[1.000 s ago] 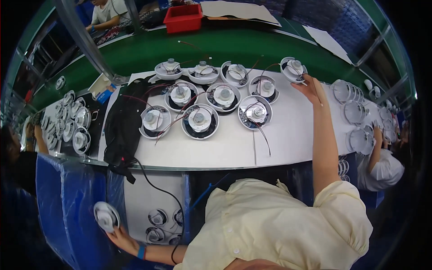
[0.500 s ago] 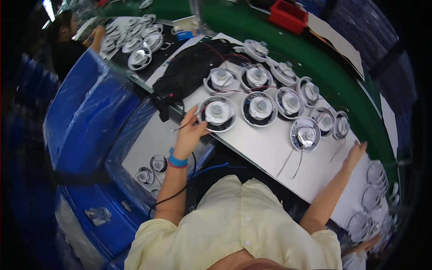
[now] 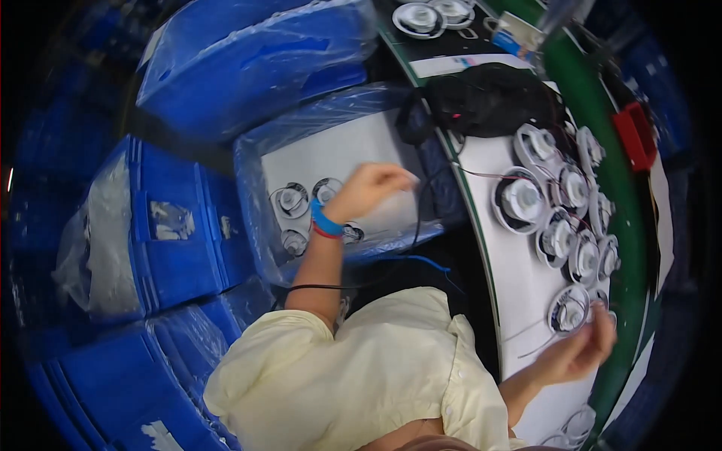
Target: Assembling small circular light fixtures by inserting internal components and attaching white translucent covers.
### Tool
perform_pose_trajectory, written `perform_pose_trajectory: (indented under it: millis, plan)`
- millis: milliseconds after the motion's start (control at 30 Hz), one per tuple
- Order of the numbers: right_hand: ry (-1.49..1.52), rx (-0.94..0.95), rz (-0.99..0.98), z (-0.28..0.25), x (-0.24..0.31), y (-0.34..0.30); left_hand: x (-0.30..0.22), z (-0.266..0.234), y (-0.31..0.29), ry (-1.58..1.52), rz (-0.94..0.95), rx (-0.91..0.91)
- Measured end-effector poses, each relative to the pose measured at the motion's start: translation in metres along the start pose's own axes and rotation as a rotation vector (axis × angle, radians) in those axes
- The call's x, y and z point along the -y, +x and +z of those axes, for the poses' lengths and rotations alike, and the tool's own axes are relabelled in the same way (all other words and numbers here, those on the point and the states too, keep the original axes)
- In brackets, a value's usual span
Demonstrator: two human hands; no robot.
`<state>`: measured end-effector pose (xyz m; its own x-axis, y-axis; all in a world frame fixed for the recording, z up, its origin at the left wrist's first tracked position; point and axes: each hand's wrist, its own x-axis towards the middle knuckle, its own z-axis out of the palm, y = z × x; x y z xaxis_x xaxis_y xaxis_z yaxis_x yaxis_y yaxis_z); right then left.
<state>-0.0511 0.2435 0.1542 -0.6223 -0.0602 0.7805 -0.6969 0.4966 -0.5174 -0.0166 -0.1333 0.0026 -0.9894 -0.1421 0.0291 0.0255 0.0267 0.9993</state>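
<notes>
My left hand [image 3: 376,188] is over a plastic-lined blue crate [image 3: 248,180], its fingers pressed together. Whether anything thin is between them I cannot make out. A blue band [image 3: 325,219] and a red band circle that wrist, and a black cable [image 3: 361,284] runs by the forearm. Below the hand, several round white speakers [image 3: 290,201] lie on a white sheet in the crate, partly hidden by my arm. My right hand [image 3: 587,346], blurred with curled fingers, is over the worktable beside a round speaker [image 3: 568,310] with loose wire leads.
Several more wired speakers [image 3: 520,199] stand along the white tabletop [image 3: 519,293]. A black cloth bag [image 3: 489,101] lies at its far end, and a red bin [image 3: 635,135] sits beyond the green strip. Blue crates [image 3: 173,210] stand at left.
My view has turned left. The left hand has left the speaker at the table's edge and moved over the crate. My right hand has come nearer a speaker with loose leads.
</notes>
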Motion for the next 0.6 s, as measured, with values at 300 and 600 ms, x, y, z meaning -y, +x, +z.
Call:
perform_pose_trajectory:
  millis: [300,600]
  plan:
    - [0.648,1.698,0.084,0.200,0.043,-0.055,0.224,-0.158,-0.065,0.742,-0.471,-0.291]
    - [0.633,2.302,0.517,0.276,0.057,-0.038,0.214,-0.156,-0.062,0.308,-0.635,0.152]
